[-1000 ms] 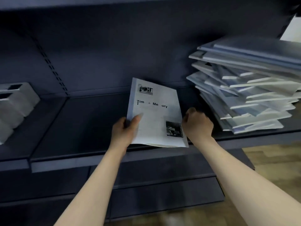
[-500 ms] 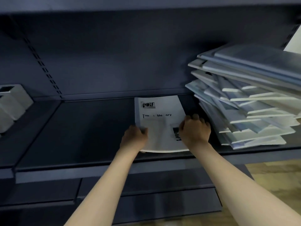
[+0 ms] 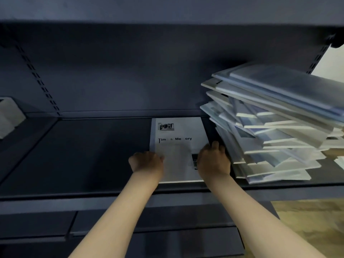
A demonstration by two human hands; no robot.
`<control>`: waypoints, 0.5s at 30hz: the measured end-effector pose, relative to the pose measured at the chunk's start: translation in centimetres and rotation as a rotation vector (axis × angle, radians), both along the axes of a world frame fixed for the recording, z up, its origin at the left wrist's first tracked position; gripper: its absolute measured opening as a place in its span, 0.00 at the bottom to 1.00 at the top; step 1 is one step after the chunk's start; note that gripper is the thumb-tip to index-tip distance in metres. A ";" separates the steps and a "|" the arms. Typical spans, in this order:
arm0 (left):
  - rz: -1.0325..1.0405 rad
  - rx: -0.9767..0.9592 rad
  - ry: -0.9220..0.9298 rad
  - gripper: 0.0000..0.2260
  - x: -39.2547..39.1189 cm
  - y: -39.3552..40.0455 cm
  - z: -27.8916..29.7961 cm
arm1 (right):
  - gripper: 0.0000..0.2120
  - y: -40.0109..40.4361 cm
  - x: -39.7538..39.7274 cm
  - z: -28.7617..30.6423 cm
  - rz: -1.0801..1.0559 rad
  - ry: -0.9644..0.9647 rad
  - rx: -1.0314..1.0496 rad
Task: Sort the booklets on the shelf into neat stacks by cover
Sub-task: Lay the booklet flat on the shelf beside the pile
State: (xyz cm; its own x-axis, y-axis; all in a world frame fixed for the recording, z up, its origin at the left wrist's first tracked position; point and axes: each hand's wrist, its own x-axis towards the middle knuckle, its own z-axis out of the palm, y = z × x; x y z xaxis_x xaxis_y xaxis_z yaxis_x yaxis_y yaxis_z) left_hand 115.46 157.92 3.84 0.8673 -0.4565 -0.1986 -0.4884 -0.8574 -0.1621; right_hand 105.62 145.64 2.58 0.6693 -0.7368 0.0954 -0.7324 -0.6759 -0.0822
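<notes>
A white booklet [image 3: 177, 144] titled "Tim & Me ory", with a small photo at its top left, lies flat on the dark shelf board [image 3: 83, 155], near the back wall. My left hand [image 3: 147, 162] holds its left edge with curled fingers, the thumb on the cover. My right hand [image 3: 213, 161] grips the right edge and covers a second photo at the lower right. Just to the right stands a tall, skewed pile of booklets [image 3: 270, 127], fanned out at mixed angles and almost touching my right hand.
White boxes [image 3: 9, 114] stand on the neighbouring shelf bay at far left. Another shelf board [image 3: 167, 10] hangs low overhead. Lower shelves run beneath my arms. Wooden floor [image 3: 307, 220] shows at the lower right.
The booklet went from tilted up in my hands to lying flat on the shelf, farther back. Both hands moved forward with it and stay on its edges.
</notes>
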 end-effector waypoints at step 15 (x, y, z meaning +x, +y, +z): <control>0.091 -0.121 0.050 0.23 -1.0 0.3 0.4 | 0.17 0.2 0.5 0.5 -0.022 -0.053 0.169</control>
State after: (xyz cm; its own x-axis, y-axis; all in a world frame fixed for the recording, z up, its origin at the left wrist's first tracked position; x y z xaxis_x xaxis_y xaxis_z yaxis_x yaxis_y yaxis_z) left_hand 114.50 158.22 4.24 0.8966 -0.3998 -0.1907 -0.4128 -0.9103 -0.0321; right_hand 106.09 145.87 3.11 0.6500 -0.7600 0.0039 -0.7386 -0.6329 -0.2322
